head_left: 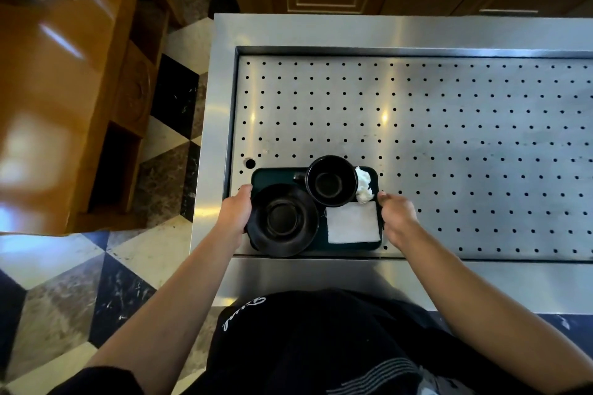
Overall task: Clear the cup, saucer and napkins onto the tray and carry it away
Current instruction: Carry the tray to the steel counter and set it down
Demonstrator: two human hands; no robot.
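Our left hand (236, 213) is curled around the left short edge of the tray (272, 175), thumb on top at the rim, fingers tucked beneath and out of sight, so we're clamped on. Our right hand (396, 218) sits at the tray's right edge, thumb and forefinger closed toward the rim; whether it truly grips or only touches, we cannot tell. On the tray, the black saucer (282, 221) fills the left half and overhangs the near edge, the black cup (332, 181) stands upright at the far middle, the crumpled napkin (364, 184) is just right of the cup, and the flat napkin (353, 223) lies at the near right. The tray itself lies at the near left corner of the perforated steel counter (449, 138). We judge loading done and carrying in hand; next calls for a level two-handed hold, minding that overhanging saucer.
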